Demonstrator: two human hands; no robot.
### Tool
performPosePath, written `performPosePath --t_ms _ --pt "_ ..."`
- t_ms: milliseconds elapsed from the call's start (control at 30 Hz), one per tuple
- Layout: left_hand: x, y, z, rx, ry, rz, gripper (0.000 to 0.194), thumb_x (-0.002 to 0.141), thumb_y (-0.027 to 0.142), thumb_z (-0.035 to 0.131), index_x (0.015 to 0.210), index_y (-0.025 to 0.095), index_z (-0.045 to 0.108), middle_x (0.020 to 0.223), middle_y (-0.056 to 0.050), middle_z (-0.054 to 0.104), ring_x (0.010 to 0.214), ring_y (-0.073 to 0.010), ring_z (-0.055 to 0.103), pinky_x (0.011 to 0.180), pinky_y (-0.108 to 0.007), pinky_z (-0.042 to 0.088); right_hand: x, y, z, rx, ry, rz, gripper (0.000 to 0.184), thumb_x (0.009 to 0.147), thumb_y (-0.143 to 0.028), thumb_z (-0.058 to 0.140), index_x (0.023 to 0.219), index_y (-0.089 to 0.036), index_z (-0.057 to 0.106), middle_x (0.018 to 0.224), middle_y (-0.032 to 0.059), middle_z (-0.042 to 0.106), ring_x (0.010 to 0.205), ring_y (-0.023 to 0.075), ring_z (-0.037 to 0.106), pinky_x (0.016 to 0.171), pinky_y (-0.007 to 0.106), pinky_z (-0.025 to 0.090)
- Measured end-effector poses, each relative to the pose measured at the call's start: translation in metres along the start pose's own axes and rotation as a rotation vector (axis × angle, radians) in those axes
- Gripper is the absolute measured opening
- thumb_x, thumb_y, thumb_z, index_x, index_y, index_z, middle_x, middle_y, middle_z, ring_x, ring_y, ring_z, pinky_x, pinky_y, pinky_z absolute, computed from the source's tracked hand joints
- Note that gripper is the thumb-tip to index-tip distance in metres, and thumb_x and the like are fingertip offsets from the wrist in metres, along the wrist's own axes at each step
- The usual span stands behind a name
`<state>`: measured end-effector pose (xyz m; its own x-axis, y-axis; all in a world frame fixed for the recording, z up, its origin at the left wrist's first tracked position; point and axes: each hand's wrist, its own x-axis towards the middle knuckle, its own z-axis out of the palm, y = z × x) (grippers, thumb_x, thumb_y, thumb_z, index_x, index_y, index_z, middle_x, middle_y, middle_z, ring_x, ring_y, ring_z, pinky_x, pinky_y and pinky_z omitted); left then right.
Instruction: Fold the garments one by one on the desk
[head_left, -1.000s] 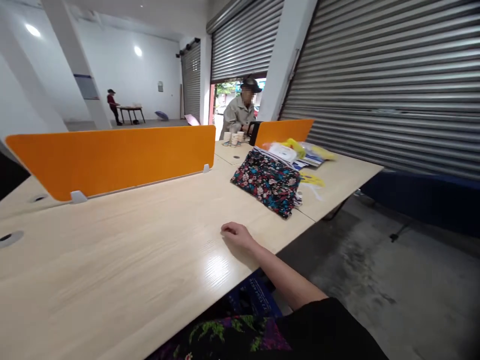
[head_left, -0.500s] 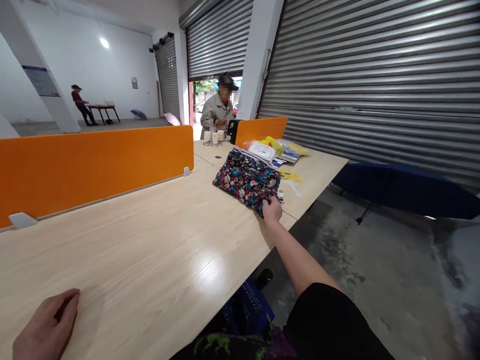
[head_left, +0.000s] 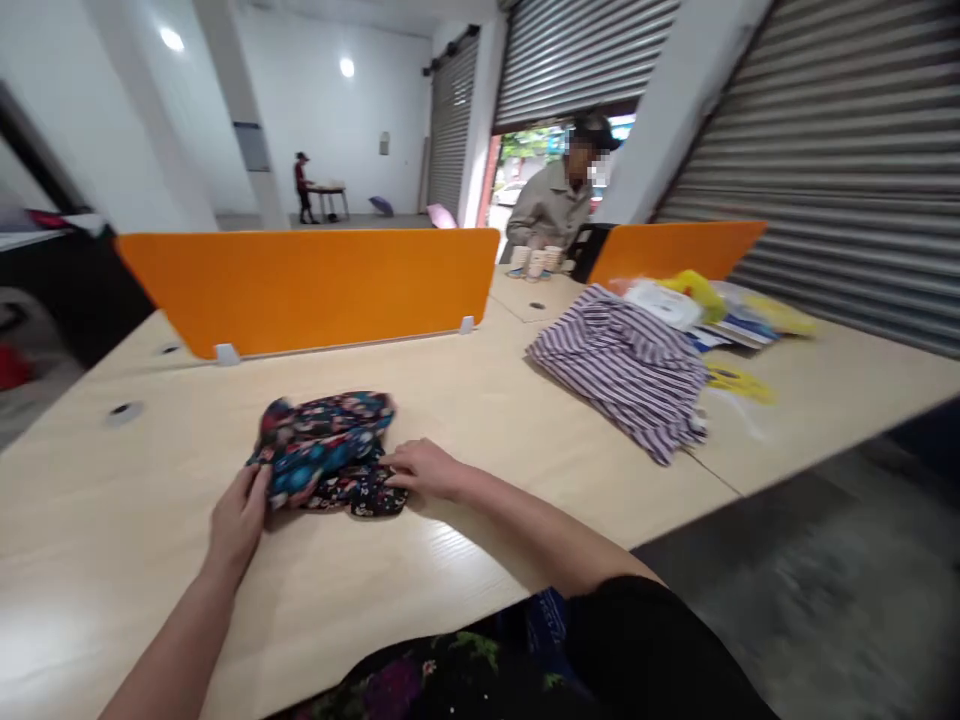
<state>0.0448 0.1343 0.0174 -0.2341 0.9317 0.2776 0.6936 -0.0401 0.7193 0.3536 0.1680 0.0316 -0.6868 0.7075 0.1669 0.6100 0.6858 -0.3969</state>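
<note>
A dark floral garment (head_left: 322,455) lies crumpled on the light wood table in front of me; its exact kind cannot be made out. My left hand (head_left: 244,505) holds its left edge, thumb and fingers closed on the fabric. At its right edge, my right hand (head_left: 421,468) has its fingers closed on the cloth, with the fingertips partly hidden in the folds. A purple-and-white striped garment (head_left: 622,365) lies loosely folded farther to the right on the table, apart from both hands.
Behind the striped garment sit a white packet (head_left: 664,302) and yellow plastic bags (head_left: 697,290). An orange divider (head_left: 315,290) runs along the table's far side, and another (head_left: 679,250) stands at right. Paper cups (head_left: 535,263) stand near a person in a cap (head_left: 551,200).
The floral garment has come off the striped one and moved left to in front of me. My left hand, earlier resting on the table, now grips it too. The view has turned left.
</note>
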Motion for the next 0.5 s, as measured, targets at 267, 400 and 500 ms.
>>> performPosePath --t_ms 267,400,500 --pt "-0.006 0.005 -0.002 -0.386 0.091 -0.065 0.035 0.078 0.055 0.056 0.076 0.020 0.057 0.067 0.002 0.055 0.066 -0.0142 0.050 0.057 -0.023 0.037 -0.002 -0.033 0.020 0.230 0.103 0.290 0.040 0.074 -0.037 0.074 0.109 -0.019 0.064 0.076 -0.0008 0.060 0.069 0.0154 0.055 0.062 0.024 0.037" --pt "-0.018 0.020 -0.011 -0.863 0.013 -0.149 0.033 0.069 0.048 0.071 0.074 0.019 0.056 0.064 0.005 0.050 0.058 -0.0090 0.044 0.052 -0.019 0.036 0.023 -0.036 0.035 0.301 0.285 0.535 0.058 0.075 -0.039 0.068 0.127 -0.020 0.051 0.077 0.0006 0.064 0.075 0.0193 0.059 0.066 0.028 0.042" --pt "-0.026 0.030 -0.031 -1.190 0.070 -0.243 0.034 0.062 0.040 0.079 0.076 0.019 0.056 0.072 0.004 0.058 0.063 -0.0089 0.052 0.055 -0.018 0.043 0.033 -0.025 0.043 0.395 0.378 0.492 0.034 0.076 -0.027 0.059 0.110 -0.024 0.062 0.086 0.0014 0.067 0.078 0.0189 0.062 0.069 0.028 0.045"
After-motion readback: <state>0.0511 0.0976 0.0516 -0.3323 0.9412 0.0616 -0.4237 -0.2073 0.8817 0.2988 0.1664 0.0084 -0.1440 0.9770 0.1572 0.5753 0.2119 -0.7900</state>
